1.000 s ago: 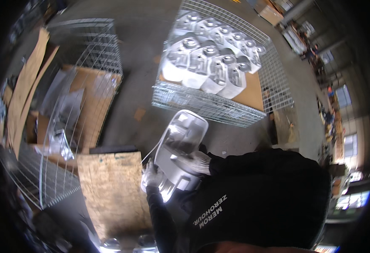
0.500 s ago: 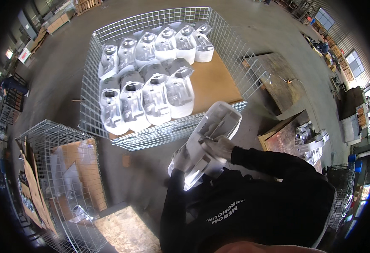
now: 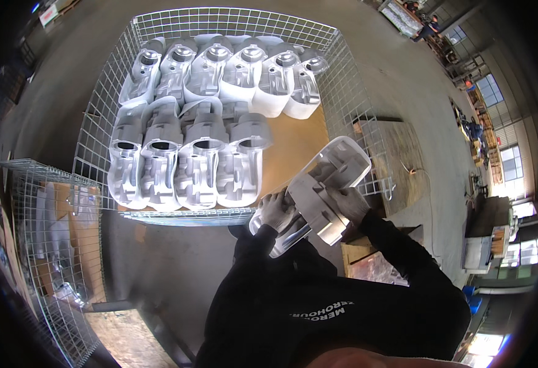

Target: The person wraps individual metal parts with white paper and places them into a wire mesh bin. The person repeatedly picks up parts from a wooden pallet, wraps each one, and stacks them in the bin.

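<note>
A large grey metal casting (image 3: 315,197), with ribs, hollows and a pale wrap along its edge, is held tilted in front of my body by the near right side of the wire basket. My left hand (image 3: 276,210), which looks gloved, is closed on its left side. On the right, my right hand (image 3: 350,204) grips its raised middle part. Inside the wire mesh basket (image 3: 220,216), similar castings (image 3: 239,162) stand in two rows, each wrapped in white sheet. Brown cardboard (image 3: 293,147) lies under them and shows at the basket's right.
A second wire basket (image 3: 42,161) with cardboard and pale wrapping stands at left. Near it is a wooden board (image 3: 124,334). On the right are a wooden crate (image 3: 373,267) and a flat wooden panel (image 3: 398,153). People (image 3: 429,27) are far off at upper right.
The view has swung, so the baskets sit further left. My left hand now shows on top of the casting's side, and the casting's raised part faces up more plainly. Both hands still hold it.
</note>
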`<action>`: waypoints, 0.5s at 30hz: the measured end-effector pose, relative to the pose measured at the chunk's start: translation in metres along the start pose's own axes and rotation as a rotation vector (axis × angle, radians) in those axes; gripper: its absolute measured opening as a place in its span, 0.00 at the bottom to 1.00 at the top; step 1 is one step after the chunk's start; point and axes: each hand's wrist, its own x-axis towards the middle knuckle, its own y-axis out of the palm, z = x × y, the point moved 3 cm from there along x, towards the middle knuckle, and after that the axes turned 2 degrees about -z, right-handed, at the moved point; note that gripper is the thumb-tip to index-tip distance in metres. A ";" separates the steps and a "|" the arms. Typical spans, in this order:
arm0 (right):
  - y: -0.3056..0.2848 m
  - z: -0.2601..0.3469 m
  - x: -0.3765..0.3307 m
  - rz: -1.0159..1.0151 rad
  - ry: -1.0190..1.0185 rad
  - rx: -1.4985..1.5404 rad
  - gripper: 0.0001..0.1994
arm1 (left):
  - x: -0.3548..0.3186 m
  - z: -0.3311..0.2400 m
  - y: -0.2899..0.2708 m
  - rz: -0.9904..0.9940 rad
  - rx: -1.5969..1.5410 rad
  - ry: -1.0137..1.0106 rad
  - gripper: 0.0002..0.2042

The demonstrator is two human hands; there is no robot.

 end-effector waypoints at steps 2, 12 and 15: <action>-0.018 -0.001 0.026 0.041 0.103 -0.050 0.24 | 0.023 -0.011 0.011 -0.038 -0.006 -0.005 0.33; -0.059 0.012 0.190 0.206 0.014 -0.188 0.25 | 0.137 -0.002 0.075 -0.075 0.058 -0.238 0.31; -0.042 0.013 0.232 0.299 -0.073 -0.055 0.23 | 0.154 0.015 0.077 -0.142 0.001 -0.293 0.29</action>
